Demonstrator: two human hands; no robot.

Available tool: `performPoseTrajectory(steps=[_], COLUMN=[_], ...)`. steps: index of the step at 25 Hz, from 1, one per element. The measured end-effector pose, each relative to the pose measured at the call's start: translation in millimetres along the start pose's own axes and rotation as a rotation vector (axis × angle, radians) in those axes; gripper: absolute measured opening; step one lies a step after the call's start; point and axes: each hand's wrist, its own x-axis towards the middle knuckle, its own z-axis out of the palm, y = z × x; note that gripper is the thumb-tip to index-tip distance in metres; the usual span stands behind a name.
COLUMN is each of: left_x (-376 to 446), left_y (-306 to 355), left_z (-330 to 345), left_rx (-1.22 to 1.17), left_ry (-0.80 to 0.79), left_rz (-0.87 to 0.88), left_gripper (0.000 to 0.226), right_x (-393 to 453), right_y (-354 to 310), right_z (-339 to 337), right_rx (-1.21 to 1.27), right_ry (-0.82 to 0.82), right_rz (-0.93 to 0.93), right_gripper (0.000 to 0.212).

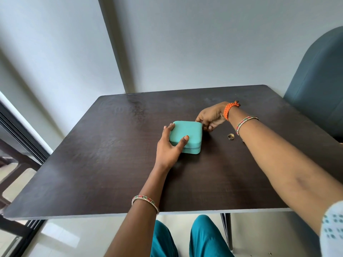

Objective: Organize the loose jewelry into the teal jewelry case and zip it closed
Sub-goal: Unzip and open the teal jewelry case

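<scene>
A: Where does the teal jewelry case (186,135) sit?

B: It lies flat and closed near the middle of the dark wooden table (111,164), its lid down on its base.

A: And the person's left hand (169,145)?

B: It grasps the case at the corner nearest the person on the left: the thumb lies over the lid's near edge and the fingers curl round the left side.

A: What about the right hand (210,117)?

B: It is at the case's far right corner, fingers curled and tips pressed together against the edge. They seem to pinch something small there, but it is too tiny to make out, so whether it holds the zipper pull cannot be told.

A: Any loose jewelry?

B: A gold ring (230,136) lies on the table to the right of the case, well apart from it and just beside the right forearm.

A: What else is near?

B: A teal chair (319,86) stands beyond the table's right edge, far to the right of the case. The person wears an orange wrist thread (227,110) and beaded bangles (245,123) on the right arm.
</scene>
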Motion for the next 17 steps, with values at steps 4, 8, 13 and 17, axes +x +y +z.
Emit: performPoseTrajectory(steps=[4,8,13,17], left_x=[1,-1,0,-1], left_y=[0,3,4,4], left_z=[-1,-3,-3,-3], left_rx=[0.0,-0.013,-0.022,-0.011], left_ry=[-0.018,-0.021,-0.003,0.016], left_rz=[0.003,0.013,0.013,0.019], left_gripper=[0.074,0.072,0.07,0.07], right_x=[0,-2,-5,-4], right_y=[-1,-6,-10,-11], right_z=[-4,-4,-3,2], right_rx=[0.057,0.137,0.301,0.325], right_ry=[-0.014,-0.015,0.086,0.155], right_rz=[0.017,0.038,-0.02,-0.07], right_gripper=[0.039,0.035,0.021,0.023])
